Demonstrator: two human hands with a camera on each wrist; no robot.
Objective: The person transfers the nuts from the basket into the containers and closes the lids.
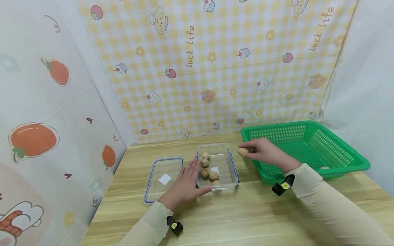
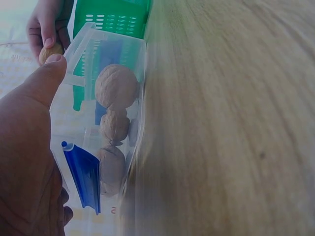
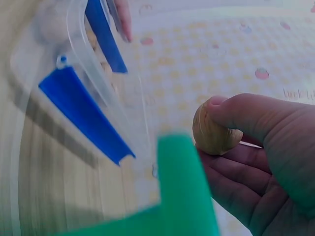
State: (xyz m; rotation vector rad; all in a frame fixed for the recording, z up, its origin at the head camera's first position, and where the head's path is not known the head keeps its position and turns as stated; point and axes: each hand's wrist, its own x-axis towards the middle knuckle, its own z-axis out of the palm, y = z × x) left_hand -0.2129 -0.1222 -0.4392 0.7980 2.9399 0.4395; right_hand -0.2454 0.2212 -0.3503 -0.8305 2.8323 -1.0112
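Observation:
A walnut (image 3: 214, 129) is pinched between the thumb and fingers of my right hand (image 1: 266, 153), above the gap between the green basket and the clear plastic box (image 1: 224, 160). Several walnuts (image 1: 204, 173) lie along the left side of the box, whose top is uncovered. Against the box's left wall rests my left hand (image 1: 186, 182), fingers extended and thumb reaching along the near edge. Blue side flaps (image 2: 82, 177) of the box hang down in the wrist views.
Left of the box, a clear lid (image 1: 164, 179) with a blue seal lies flat on the wooden table (image 1: 234, 218). The green basket (image 1: 338, 143) stands at the right, with a walnut (image 1: 324, 167) by its near wall. A patterned cloth (image 1: 209, 78) hangs behind.

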